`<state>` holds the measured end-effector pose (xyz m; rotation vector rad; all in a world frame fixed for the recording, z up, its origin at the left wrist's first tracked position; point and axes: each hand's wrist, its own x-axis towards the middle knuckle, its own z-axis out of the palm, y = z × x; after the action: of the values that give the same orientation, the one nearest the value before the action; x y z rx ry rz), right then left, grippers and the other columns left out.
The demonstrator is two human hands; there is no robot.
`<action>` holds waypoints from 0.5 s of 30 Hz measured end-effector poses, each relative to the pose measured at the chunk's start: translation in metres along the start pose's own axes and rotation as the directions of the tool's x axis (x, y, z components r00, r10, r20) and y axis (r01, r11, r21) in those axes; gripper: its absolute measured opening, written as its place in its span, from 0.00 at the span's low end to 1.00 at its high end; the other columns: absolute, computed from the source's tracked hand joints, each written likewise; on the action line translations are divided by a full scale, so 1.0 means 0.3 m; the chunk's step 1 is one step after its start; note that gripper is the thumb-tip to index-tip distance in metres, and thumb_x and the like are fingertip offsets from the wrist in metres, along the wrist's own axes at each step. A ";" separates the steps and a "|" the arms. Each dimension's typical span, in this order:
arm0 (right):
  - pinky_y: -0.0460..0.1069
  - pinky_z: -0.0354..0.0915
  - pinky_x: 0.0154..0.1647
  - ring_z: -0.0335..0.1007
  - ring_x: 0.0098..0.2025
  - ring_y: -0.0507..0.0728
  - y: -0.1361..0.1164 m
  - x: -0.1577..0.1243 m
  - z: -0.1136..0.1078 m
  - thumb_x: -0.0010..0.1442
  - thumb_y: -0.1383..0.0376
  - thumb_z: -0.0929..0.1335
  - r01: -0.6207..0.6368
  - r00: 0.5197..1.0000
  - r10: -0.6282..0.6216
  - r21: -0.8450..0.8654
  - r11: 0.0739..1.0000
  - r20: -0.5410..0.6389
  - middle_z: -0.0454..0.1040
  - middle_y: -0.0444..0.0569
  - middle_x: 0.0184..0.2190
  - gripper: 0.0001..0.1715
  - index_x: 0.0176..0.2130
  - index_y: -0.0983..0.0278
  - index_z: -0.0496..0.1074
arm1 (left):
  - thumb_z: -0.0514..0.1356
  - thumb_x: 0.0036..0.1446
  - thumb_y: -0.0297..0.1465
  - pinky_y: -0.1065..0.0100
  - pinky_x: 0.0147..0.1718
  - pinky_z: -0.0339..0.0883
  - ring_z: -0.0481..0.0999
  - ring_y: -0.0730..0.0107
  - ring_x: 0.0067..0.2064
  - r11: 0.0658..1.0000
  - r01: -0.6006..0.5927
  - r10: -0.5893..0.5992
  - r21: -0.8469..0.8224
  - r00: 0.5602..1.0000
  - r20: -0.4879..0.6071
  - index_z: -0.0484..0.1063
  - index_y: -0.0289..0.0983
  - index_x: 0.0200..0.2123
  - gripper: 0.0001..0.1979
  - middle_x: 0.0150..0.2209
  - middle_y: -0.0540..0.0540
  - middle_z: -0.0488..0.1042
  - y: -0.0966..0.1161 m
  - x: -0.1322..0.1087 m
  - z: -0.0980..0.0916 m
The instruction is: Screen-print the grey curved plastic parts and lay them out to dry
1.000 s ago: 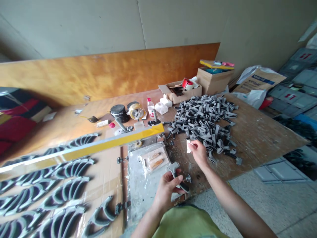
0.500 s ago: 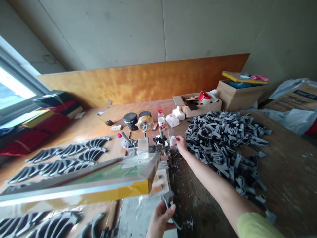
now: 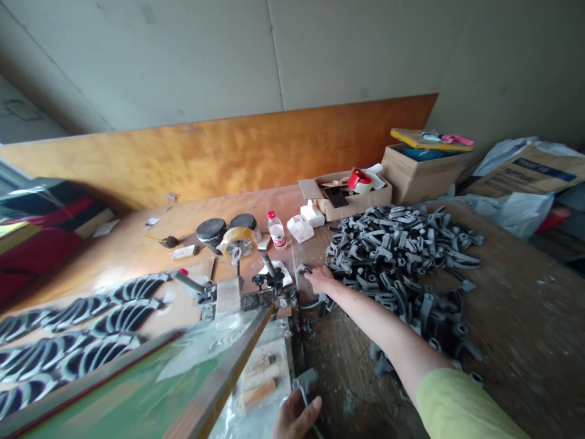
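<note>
My left hand (image 3: pixel 297 417), low in the view, is closed around a grey curved plastic handle (image 3: pixel 305 381); its lower part is cut off by the frame edge. Reaching forward, my right hand (image 3: pixel 321 280) pinches the end of another grey curved handle (image 3: pixel 302 269) beside the left edge of a large pile of such handles (image 3: pixel 393 250). A crumpled white tissue (image 3: pixel 284 274) lies just left of that hand, behind a black clamp (image 3: pixel 269 278). To the left of both hands, a wood-edged screen frame (image 3: pixel 228 378) with green mesh slants over a worktop.
Rows of curved handles (image 3: pixel 82 332) lie at left. Behind the clamps stand black tubs (image 3: pixel 211 233), a tape roll (image 3: pixel 238 244) and a red-capped bottle (image 3: pixel 276 231). Cardboard boxes (image 3: pixel 356 204) line the back right. The screen frame fills the lower left.
My right hand has let go of the white tissue and now grips a grey handle. The screen frame appears at a different tilt. The view has turned right; my left hand still holds its handle.
</note>
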<state>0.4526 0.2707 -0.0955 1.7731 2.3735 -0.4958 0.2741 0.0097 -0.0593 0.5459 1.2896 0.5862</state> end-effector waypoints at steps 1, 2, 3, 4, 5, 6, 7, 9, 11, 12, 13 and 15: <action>0.60 0.58 0.53 0.71 0.50 0.66 0.001 -0.020 -0.003 0.50 0.68 0.69 0.013 1.000 -0.013 -0.022 1.000 0.017 0.76 0.56 0.45 0.25 0.50 0.59 0.71 | 0.73 0.32 0.52 0.64 0.30 0.72 0.76 0.60 0.34 1.000 0.016 -0.016 0.001 1.000 -0.001 0.78 0.38 0.39 0.32 0.30 0.45 0.75 -0.001 0.003 0.006; 0.59 0.60 0.52 0.73 0.49 0.65 0.004 -0.041 -0.008 0.50 0.68 0.69 0.022 0.999 -0.021 -0.036 0.999 0.033 0.77 0.56 0.43 0.25 0.49 0.59 0.71 | 0.72 0.33 0.52 0.64 0.29 0.73 0.76 0.61 0.33 1.000 0.027 -0.027 0.003 1.000 0.001 0.78 0.38 0.40 0.32 0.30 0.46 0.74 -0.004 0.008 0.012; 0.58 0.62 0.50 0.74 0.47 0.65 0.008 -0.064 -0.015 0.50 0.67 0.69 0.027 0.998 -0.025 -0.045 0.999 0.050 0.78 0.56 0.42 0.25 0.49 0.59 0.71 | 0.72 0.34 0.52 0.64 0.28 0.73 0.76 0.62 0.33 0.999 0.033 -0.033 0.008 0.999 0.006 0.77 0.38 0.40 0.32 0.30 0.46 0.74 -0.007 0.014 0.019; 0.57 0.64 0.47 0.75 0.45 0.65 0.015 -0.090 -0.024 0.50 0.67 0.69 0.026 0.998 -0.023 -0.049 0.998 0.064 0.78 0.55 0.41 0.24 0.49 0.59 0.71 | 0.72 0.34 0.52 0.64 0.28 0.74 0.76 0.62 0.33 0.999 0.035 -0.035 0.018 0.999 0.010 0.77 0.38 0.40 0.32 0.31 0.46 0.74 -0.011 0.022 0.026; 0.55 0.65 0.43 0.76 0.43 0.65 0.025 -0.120 -0.032 0.50 0.66 0.69 0.020 0.997 -0.016 -0.051 0.999 0.074 0.79 0.55 0.40 0.23 0.48 0.60 0.72 | 0.71 0.35 0.52 0.64 0.28 0.74 0.76 0.62 0.34 0.999 0.033 -0.034 0.033 0.999 0.014 0.77 0.37 0.40 0.32 0.32 0.45 0.74 -0.015 0.034 0.034; 0.54 0.66 0.40 0.76 0.41 0.65 0.038 -0.153 -0.041 0.50 0.67 0.69 0.011 0.997 -0.007 -0.051 0.999 0.080 0.79 0.55 0.39 0.22 0.47 0.60 0.73 | 0.71 0.36 0.52 0.64 0.27 0.74 0.76 0.62 0.35 0.998 0.028 -0.029 0.051 0.999 0.017 0.76 0.37 0.39 0.31 0.33 0.45 0.75 -0.020 0.048 0.043; 0.53 0.66 0.38 0.77 0.41 0.65 0.053 -0.190 -0.050 0.50 0.67 0.69 0.001 0.997 0.003 -0.050 0.999 0.080 0.79 0.55 0.38 0.21 0.46 0.61 0.74 | 0.71 0.37 0.52 0.64 0.27 0.74 0.76 0.61 0.36 0.997 0.020 -0.022 0.069 1.000 0.017 0.76 0.37 0.39 0.31 0.34 0.45 0.75 -0.023 0.066 0.054; 0.51 0.66 0.37 0.77 0.42 0.64 0.084 -0.268 -0.063 0.52 0.68 0.68 -0.020 0.998 0.022 -0.047 0.999 0.055 0.79 0.55 0.38 0.17 0.44 0.61 0.75 | 0.70 0.38 0.51 0.64 0.26 0.74 0.77 0.61 0.36 0.993 0.014 -0.015 0.116 1.000 0.011 0.74 0.37 0.38 0.29 0.35 0.45 0.75 -0.027 0.111 0.079; 0.50 0.66 0.40 0.76 0.45 0.61 0.109 -0.345 -0.073 0.56 0.68 0.66 -0.036 0.999 0.036 -0.042 0.998 0.007 0.79 0.52 0.42 0.16 0.44 0.59 0.75 | 0.71 0.38 0.47 0.64 0.24 0.73 0.77 0.62 0.34 0.982 0.012 -0.012 0.188 1.000 0.000 0.73 0.36 0.36 0.26 0.32 0.47 0.74 -0.027 0.163 0.107; 0.50 0.66 0.42 0.75 0.47 0.60 0.117 -0.379 -0.076 0.59 0.68 0.64 -0.043 0.998 0.042 -0.030 0.999 -0.039 0.78 0.51 0.44 0.16 0.45 0.57 0.75 | 0.71 0.39 0.45 0.64 0.23 0.72 0.76 0.62 0.31 0.975 0.005 -0.004 0.223 1.000 -0.004 0.72 0.36 0.36 0.24 0.30 0.48 0.74 -0.025 0.189 0.120; 0.50 0.65 0.44 0.74 0.49 0.59 0.121 -0.411 -0.079 0.60 0.68 0.63 -0.046 0.994 0.046 -0.005 0.999 -0.103 0.78 0.50 0.45 0.17 0.47 0.56 0.74 | 0.72 0.39 0.42 0.65 0.22 0.71 0.76 0.64 0.29 0.968 -0.007 0.010 0.252 1.000 -0.010 0.72 0.36 0.35 0.23 0.28 0.49 0.73 -0.024 0.211 0.132; 0.50 0.65 0.45 0.74 0.48 0.59 0.115 -0.463 -0.084 0.62 0.66 0.63 -0.030 0.965 0.053 0.093 0.995 -0.258 0.78 0.49 0.45 0.17 0.48 0.56 0.73 | 0.72 0.38 0.36 0.66 0.23 0.70 0.75 0.66 0.27 0.963 -0.053 0.062 0.265 0.998 -0.025 0.72 0.36 0.36 0.21 0.25 0.51 0.73 -0.021 0.243 0.145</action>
<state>0.5288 0.1622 -0.0361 2.0368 2.5119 -0.3898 0.3301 0.0520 -0.1073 0.7997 1.3972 0.4748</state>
